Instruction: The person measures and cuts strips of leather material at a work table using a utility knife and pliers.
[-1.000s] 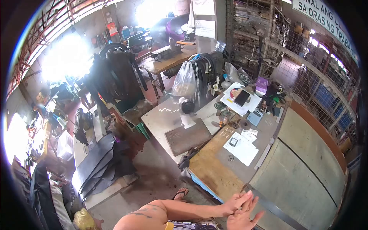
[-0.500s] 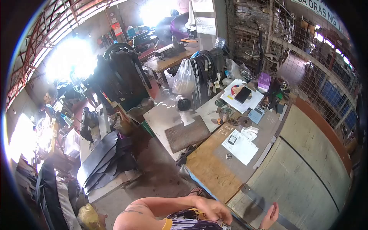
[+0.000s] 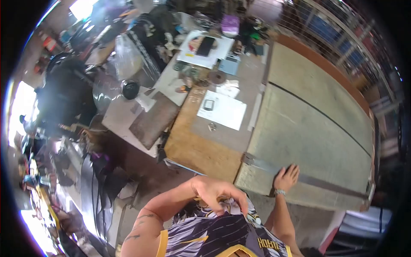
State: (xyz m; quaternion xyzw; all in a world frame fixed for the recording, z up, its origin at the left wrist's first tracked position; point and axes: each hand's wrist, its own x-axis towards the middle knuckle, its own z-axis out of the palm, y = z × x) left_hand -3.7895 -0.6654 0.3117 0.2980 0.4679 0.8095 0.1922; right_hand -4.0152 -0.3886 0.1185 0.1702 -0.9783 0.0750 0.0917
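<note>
My left hand [image 3: 219, 190] is curled in front of my chest, with thumb and fingers gripping the front of my patterned jersey [image 3: 209, 231]. The cloth bunches up between them. My right hand [image 3: 287, 177] lies flat, fingers stretched out, at the near edge of the large greenish-grey table surface [image 3: 312, 132], beside a dark metal strip [image 3: 317, 182]. A bracelet or watch [image 3: 280, 191] is around that wrist. Left of this surface is a worn brown board [image 3: 209, 152]. White papers [image 3: 227, 113] lie beyond it, with a small dark rectangular frame [image 3: 208, 105] on them and a small metal piece [image 3: 212, 127] nearby.
A phone [image 3: 206, 46] rests on papers at the back, near a purple box [image 3: 230, 25] and a blue-grey calculator [image 3: 229, 64]. A brown plate [image 3: 155, 120] lies left of the board. Black sheets [image 3: 96, 192] hang at lower left. Wire mesh [image 3: 299, 19] stands behind.
The view has swung right and down. My right hand has come down from the air onto the table surface. My left hand is now on the jersey's front.
</note>
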